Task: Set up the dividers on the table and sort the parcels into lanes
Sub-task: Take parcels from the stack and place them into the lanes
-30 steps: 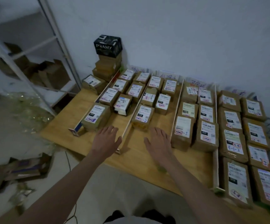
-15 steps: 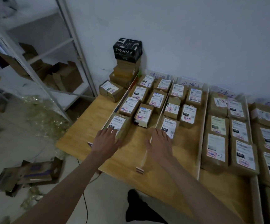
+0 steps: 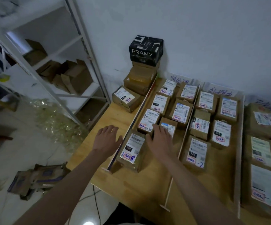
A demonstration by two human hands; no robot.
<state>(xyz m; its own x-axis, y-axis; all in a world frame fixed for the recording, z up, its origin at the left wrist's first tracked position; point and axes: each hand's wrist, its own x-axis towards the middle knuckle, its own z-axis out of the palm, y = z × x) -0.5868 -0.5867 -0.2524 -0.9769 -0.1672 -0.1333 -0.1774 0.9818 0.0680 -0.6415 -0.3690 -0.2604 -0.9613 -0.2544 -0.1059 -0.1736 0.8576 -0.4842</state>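
Note:
Brown labelled parcels lie in lanes on the wooden table point(image 3: 118, 117), split by thin upright dividers point(image 3: 139, 108) point(image 3: 186, 129) point(image 3: 240, 143). My left hand point(image 3: 108, 137) hovers flat and spread over the bare table just left of the leftmost divider, holding nothing. My right hand point(image 3: 160, 140) reaches into the first lane with straight fingers, lying over the gap between the front parcel point(image 3: 131, 150) and two parcels behind it point(image 3: 149, 120) point(image 3: 168, 127). It grips nothing that I can see.
A stack of boxes topped by a black PRAMY box point(image 3: 145, 49) stands at the table's back left corner, with one loose parcel point(image 3: 126, 98) beside it. A white metal shelf point(image 3: 76, 65) holds empty cartons. Flattened cardboard point(image 3: 39, 177) and plastic wrap point(image 3: 53, 116) litter the floor.
The view has swung left and closer to the first lane. Both hands moved forward and left: the right hand crossed from the second lane into the first, the left went outside the leftmost divider.

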